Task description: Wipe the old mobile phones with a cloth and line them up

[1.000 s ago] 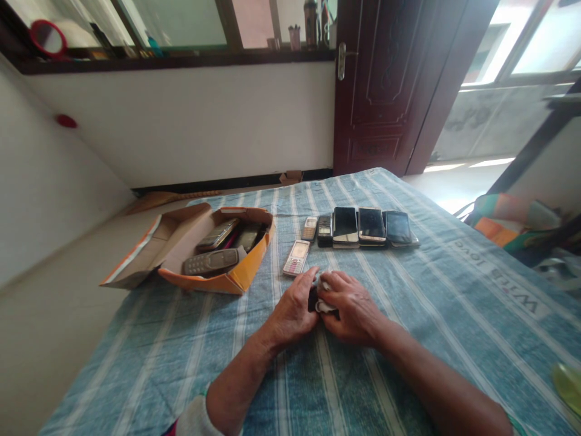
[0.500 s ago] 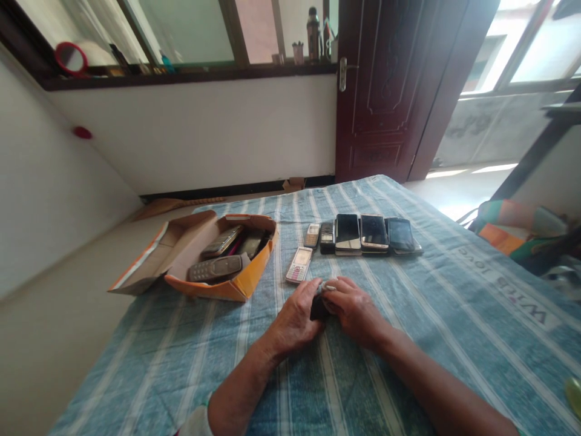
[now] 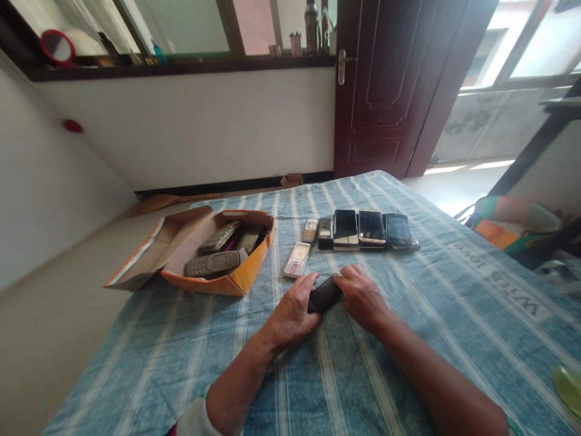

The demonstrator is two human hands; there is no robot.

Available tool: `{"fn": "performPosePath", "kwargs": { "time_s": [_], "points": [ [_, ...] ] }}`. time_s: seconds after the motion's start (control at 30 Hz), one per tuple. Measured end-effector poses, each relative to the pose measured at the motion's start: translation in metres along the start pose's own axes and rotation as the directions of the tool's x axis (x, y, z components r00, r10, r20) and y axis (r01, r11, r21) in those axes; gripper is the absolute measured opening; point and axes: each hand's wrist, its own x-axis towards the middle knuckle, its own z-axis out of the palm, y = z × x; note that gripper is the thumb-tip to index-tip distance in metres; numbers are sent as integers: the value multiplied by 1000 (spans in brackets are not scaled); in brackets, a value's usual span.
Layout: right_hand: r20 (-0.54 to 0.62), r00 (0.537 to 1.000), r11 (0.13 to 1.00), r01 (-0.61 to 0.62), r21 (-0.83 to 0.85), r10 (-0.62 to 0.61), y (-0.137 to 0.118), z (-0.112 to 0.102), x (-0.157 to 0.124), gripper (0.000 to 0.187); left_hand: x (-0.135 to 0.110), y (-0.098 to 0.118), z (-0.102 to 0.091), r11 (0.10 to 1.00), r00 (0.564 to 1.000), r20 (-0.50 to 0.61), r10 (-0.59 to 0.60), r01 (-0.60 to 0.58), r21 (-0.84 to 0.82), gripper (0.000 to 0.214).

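A dark mobile phone [image 3: 325, 295] lies slanted between my hands, low over the striped cloth, with a plain black face showing. My left hand [image 3: 296, 310] is closed round its near left end, thumb below and fingers above. At the far right end, the bunched fingers of my right hand [image 3: 362, 295] touch the phone's edge. A small pale bit shows at those fingertips, too small to name. Just beyond my left hand rests a white keypad phone [image 3: 298, 260]. Behind it are a small keypad phone [image 3: 310, 231] and a black keypad phone [image 3: 325, 232].
Touchscreen phones lie in a row: one [image 3: 345, 227], a second [image 3: 372, 228] and a third [image 3: 400, 231], with others stacked beneath. An open orange box [image 3: 254, 272] at left holds several old phones. A striped cloth [image 3: 254, 375] covers the surface. A green object [image 3: 567, 387] sits at the right edge.
My right hand has slid right, off the top of the dark phone to its far end, uncovering its black face. My left hand keeps its hold. The view has tilted slightly down.
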Motion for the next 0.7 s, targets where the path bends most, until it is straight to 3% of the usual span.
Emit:
{"fn": "performPosePath", "kwargs": {
  "time_s": [0.1, 0.17, 0.23, 0.37, 0.57, 0.7],
  "points": [
    [-63, 996, 998, -59, 34, 61, 12, -3, -1, 30, 0, 2, -1, 1000, 1000, -3, -23, 23, 3, 74],
    [-105, 994, 995, -28, 91, 37, 6, -3, -2, 31, 0, 1, -1, 999, 999, -6, -35, 35, 12, 76],
    [-116, 992, 985, 61, 158, -43, -8, -2, -3, 30, -1, -1, -2, 999, 999, -16, -40, 41, 32, 78],
    [-25, 970, 944, 241, 224, -242, -35, 1, -5, 27, -2, -5, -7, 997, 999, -17, -47, 48, 64, 79],
    [-5, 991, 961, 127, 247, -130, -23, 0, -3, 29, -2, -4, -18, 998, 998, 49, -49, 48, 28, 73],
    [-4, 981, 947, 188, 261, -193, -34, 1, -4, 27, -1, -7, -22, 999, 996, 79, -44, 43, 21, 71]
  ]
}}
